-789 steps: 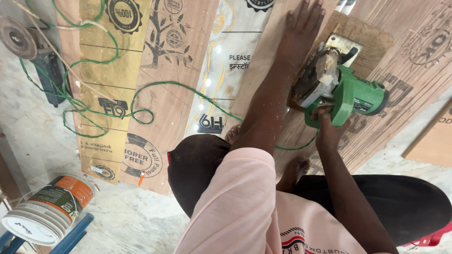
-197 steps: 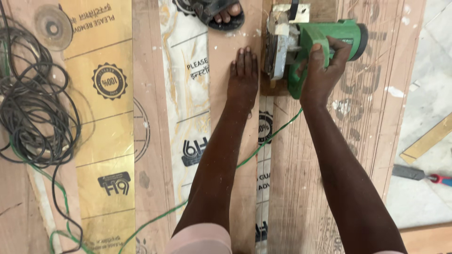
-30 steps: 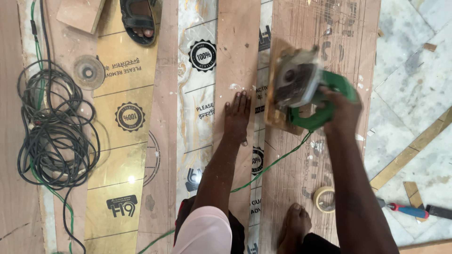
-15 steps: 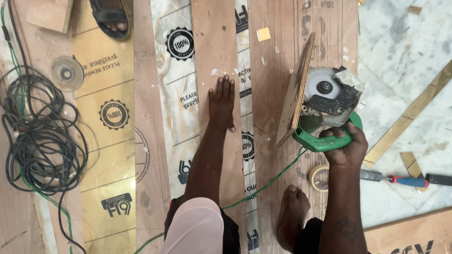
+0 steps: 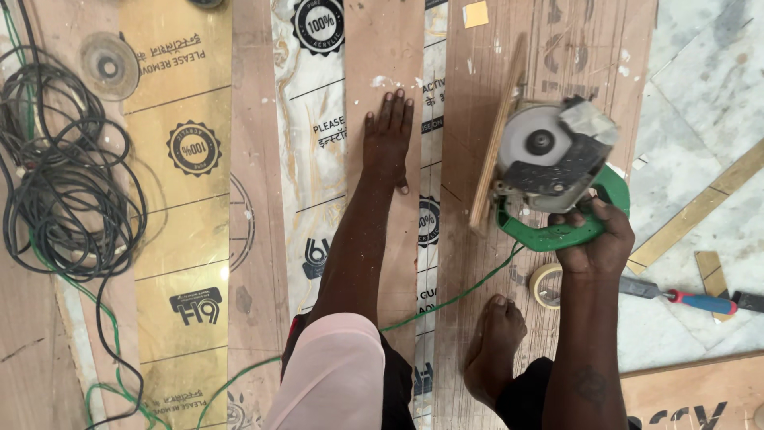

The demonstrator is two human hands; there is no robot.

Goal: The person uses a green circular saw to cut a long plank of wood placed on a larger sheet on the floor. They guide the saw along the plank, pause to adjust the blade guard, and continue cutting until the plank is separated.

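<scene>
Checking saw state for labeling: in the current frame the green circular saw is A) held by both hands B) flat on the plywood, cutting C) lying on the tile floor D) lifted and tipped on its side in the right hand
D: the right hand grips the green handle of the saw, which is tipped so its round blade side faces the camera, while the left hand lies flat on a plywood strip.

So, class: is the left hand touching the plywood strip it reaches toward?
Touching. The head view shows the left hand lying flat, palm down, on the plywood strip, fingers spread on its surface with no gap visible.
</scene>
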